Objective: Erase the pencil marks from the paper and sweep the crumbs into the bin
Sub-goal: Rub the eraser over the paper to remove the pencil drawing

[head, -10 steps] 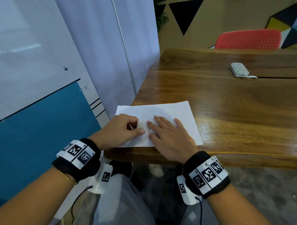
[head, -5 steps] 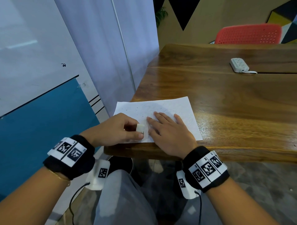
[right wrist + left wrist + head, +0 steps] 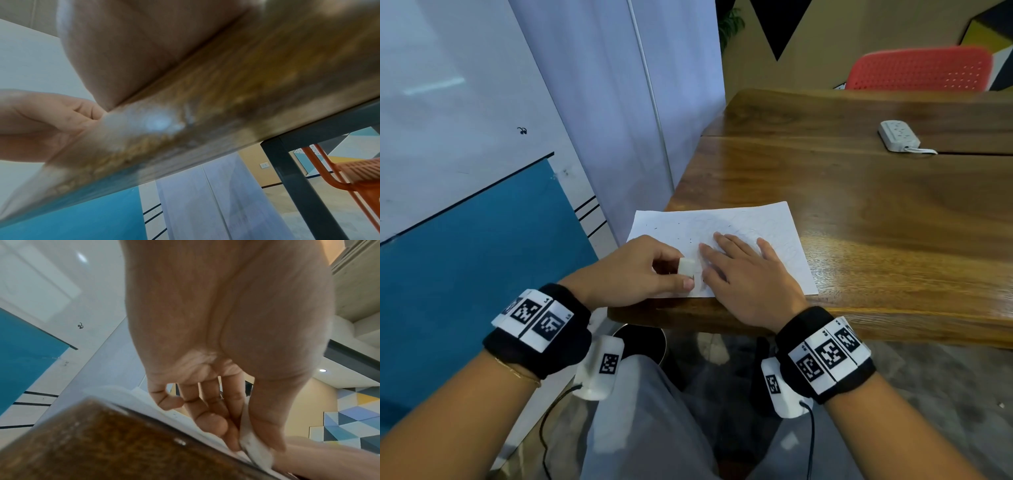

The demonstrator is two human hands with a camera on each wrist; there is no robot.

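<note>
No legible text; only coded square markers on the wristbands, perhaps with tiny digits.

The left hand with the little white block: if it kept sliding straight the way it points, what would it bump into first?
Most likely the right hand. The left hand pinches the eraser and points right across the paper, where the right hand's fingers lie flat just beside the eraser. Whether they already touch is unclear.

The right hand covers part of the paper, whose faint pencil marks are too small to read, and the right wrist view is blurred.
</note>
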